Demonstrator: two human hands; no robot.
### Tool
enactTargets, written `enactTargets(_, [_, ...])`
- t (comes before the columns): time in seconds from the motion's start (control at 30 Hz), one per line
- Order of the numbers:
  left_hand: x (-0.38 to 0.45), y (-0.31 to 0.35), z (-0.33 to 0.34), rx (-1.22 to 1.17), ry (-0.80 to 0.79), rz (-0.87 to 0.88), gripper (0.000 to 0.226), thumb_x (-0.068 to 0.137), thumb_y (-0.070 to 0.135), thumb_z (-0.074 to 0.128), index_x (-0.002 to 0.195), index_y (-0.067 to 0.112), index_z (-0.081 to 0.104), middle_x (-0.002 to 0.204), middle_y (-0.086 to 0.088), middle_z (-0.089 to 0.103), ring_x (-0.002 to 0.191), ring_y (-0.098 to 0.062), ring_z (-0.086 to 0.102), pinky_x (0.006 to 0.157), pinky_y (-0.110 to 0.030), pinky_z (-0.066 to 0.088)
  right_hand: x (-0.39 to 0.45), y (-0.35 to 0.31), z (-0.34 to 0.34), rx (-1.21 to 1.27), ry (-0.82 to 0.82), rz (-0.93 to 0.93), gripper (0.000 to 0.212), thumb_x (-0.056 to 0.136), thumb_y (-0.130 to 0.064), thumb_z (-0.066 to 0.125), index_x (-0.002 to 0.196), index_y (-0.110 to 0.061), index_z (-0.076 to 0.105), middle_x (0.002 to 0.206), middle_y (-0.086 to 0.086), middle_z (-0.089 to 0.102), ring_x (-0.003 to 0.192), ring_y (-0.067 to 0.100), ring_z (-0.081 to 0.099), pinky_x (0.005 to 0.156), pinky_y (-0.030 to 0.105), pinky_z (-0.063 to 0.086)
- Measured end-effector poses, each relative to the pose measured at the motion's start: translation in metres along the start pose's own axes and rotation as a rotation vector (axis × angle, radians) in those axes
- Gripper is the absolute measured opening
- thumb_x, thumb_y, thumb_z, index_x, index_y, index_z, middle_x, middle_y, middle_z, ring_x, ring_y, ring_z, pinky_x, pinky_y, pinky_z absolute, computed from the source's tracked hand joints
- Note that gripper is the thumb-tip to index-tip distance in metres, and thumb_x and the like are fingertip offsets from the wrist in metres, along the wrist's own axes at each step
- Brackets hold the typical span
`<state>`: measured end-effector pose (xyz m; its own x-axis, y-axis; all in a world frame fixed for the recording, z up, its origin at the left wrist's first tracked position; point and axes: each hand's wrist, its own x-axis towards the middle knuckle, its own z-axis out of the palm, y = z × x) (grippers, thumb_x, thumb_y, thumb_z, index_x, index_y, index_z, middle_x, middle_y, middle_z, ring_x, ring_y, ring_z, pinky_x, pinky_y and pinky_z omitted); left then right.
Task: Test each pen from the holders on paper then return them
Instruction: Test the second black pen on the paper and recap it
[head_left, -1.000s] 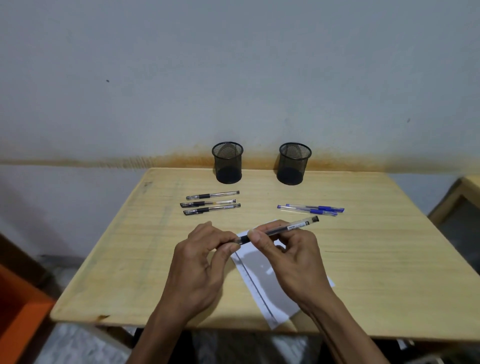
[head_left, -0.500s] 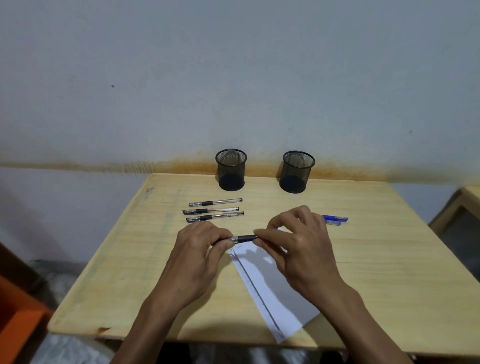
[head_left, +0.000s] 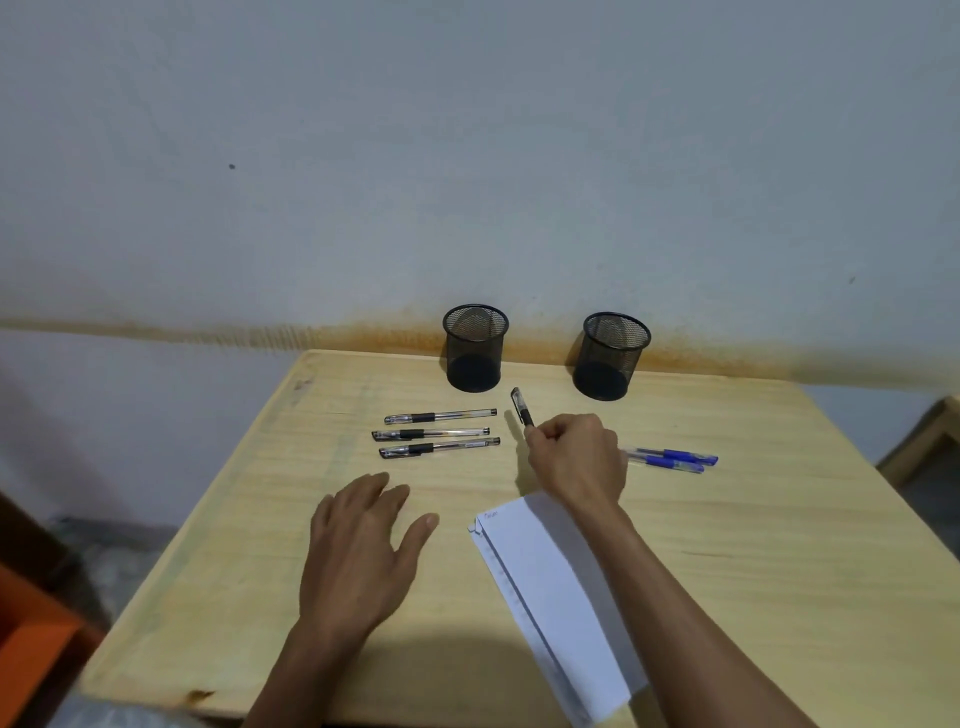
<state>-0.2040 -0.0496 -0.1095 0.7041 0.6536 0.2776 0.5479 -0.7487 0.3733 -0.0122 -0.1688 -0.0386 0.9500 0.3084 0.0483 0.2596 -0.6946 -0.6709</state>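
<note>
A black pen (head_left: 521, 407) is gripped in the curled fingers of the right hand (head_left: 579, 457), its capped end sticking up toward the far edge of the wooden table (head_left: 779, 545), between two mesh holders (head_left: 475, 347) (head_left: 612, 356) standing along that edge. Three black pens (head_left: 436, 432) lie left of it, blue pens (head_left: 672, 460) right. The left hand (head_left: 361, 551) rests spread and empty near the paper (head_left: 550, 587) at the near edge.

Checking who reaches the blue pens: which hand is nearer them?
Right. The right hand sits just left of the blue pens, nearly touching; the left hand lies far left, nearer the table's front.
</note>
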Motion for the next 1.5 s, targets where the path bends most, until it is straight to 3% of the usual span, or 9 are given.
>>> enactTargets(0.17, [0.0, -0.004, 0.003, -0.002, 0.038, 0.009, 0.06, 0.088, 0.065, 0.039, 0.118, 0.023, 0.069, 0.132, 0.001, 0.06, 0.129, -0.018, 0.049, 0.11, -0.046, 0.034, 0.019, -0.018, 0.029, -0.101, -0.002, 0.104, 0.018, 0.088, -0.034, 0.064, 0.091, -0.019, 0.074, 0.095, 0.005, 0.073, 0.092, 0.03, 0.064, 0.095, 0.043, 0.045])
enactTargets(0.4, [0.001, -0.005, 0.008, -0.015, 0.036, 0.009, 0.054, 0.088, 0.062, 0.045, 0.114, 0.023, 0.07, 0.128, 0.001, 0.063, 0.126, -0.02, 0.052, 0.107, -0.048, 0.037, 0.019, -0.014, 0.041, -0.195, 0.008, 0.057, 0.019, 0.09, -0.036, 0.061, 0.089, -0.018, 0.069, 0.09, 0.004, 0.073, 0.088, 0.029, 0.063, 0.087, 0.041, 0.039])
enactTargets(0.53, [0.002, -0.004, 0.009, -0.021, 0.045, -0.005, 0.054, 0.087, 0.062, 0.045, 0.114, 0.023, 0.071, 0.128, 0.001, 0.064, 0.125, -0.02, 0.053, 0.106, -0.05, 0.038, 0.014, -0.019, 0.04, -0.215, 0.085, -0.168, 0.02, 0.094, -0.04, 0.058, 0.099, -0.023, 0.069, 0.099, 0.001, 0.071, 0.101, 0.027, 0.059, 0.089, 0.042, 0.037])
enactTargets(0.7, [0.002, -0.004, 0.009, -0.018, 0.048, -0.001, 0.052, 0.087, 0.061, 0.046, 0.113, 0.023, 0.071, 0.127, 0.0, 0.064, 0.124, -0.021, 0.054, 0.105, -0.049, 0.039, 0.004, -0.034, 0.051, -0.377, -0.123, -0.606, 0.03, 0.094, -0.047, 0.06, 0.115, -0.031, 0.075, 0.113, -0.001, 0.065, 0.111, 0.023, 0.048, 0.09, 0.039, 0.035])
enactTargets(0.93, [0.003, -0.005, 0.01, -0.006, 0.064, 0.018, 0.051, 0.088, 0.061, 0.047, 0.116, 0.024, 0.07, 0.129, 0.001, 0.062, 0.127, -0.02, 0.052, 0.106, -0.049, 0.038, 0.006, -0.035, 0.063, -0.434, -0.159, -0.699, 0.03, 0.1, -0.046, 0.055, 0.114, -0.03, 0.075, 0.111, -0.002, 0.061, 0.108, 0.021, 0.046, 0.091, 0.038, 0.035])
enactTargets(1.13, [-0.001, -0.001, 0.005, -0.001, 0.076, 0.016, 0.052, 0.09, 0.062, 0.046, 0.118, 0.026, 0.068, 0.133, 0.003, 0.06, 0.131, -0.017, 0.048, 0.11, -0.045, 0.033, -0.011, -0.023, 0.011, 0.037, -0.147, -0.547, 0.016, 0.098, -0.038, 0.063, 0.102, -0.025, 0.071, 0.093, -0.005, 0.073, 0.095, 0.018, 0.061, 0.078, 0.037, 0.05])
enactTargets(1.3, [-0.004, 0.011, -0.009, -0.222, 0.174, 0.039, 0.054, 0.088, 0.055, 0.059, 0.128, 0.02, 0.062, 0.129, 0.006, 0.063, 0.124, -0.016, 0.053, 0.103, -0.04, 0.041, -0.046, 0.021, -0.052, 0.264, -0.176, -0.384, 0.004, 0.09, -0.026, 0.076, 0.093, -0.028, 0.078, 0.082, -0.021, 0.073, 0.086, -0.011, 0.065, 0.067, 0.004, 0.047])
enactTargets(1.43, [-0.022, 0.046, -0.025, -0.242, 0.268, 0.326, 0.049, 0.087, 0.036, 0.068, 0.133, 0.02, 0.06, 0.129, 0.004, 0.063, 0.12, -0.015, 0.053, 0.103, -0.036, 0.037, -0.074, 0.047, -0.079, 0.316, -0.282, -0.321, 0.007, 0.082, -0.022, 0.084, 0.086, -0.027, 0.082, 0.079, -0.016, 0.078, 0.079, -0.003, 0.072, 0.069, 0.013, 0.054])
enactTargets(1.5, [-0.031, 0.061, -0.023, -0.212, 0.293, 0.429, 0.039, 0.088, 0.031, 0.068, 0.126, 0.019, 0.066, 0.117, 0.004, 0.069, 0.108, -0.016, 0.06, 0.1, -0.04, 0.04, -0.082, 0.052, -0.088, 0.396, -0.316, -0.289, 0.011, 0.077, -0.02, 0.088, 0.085, -0.024, 0.081, 0.079, -0.01, 0.079, 0.075, 0.003, 0.074, 0.068, 0.02, 0.057])
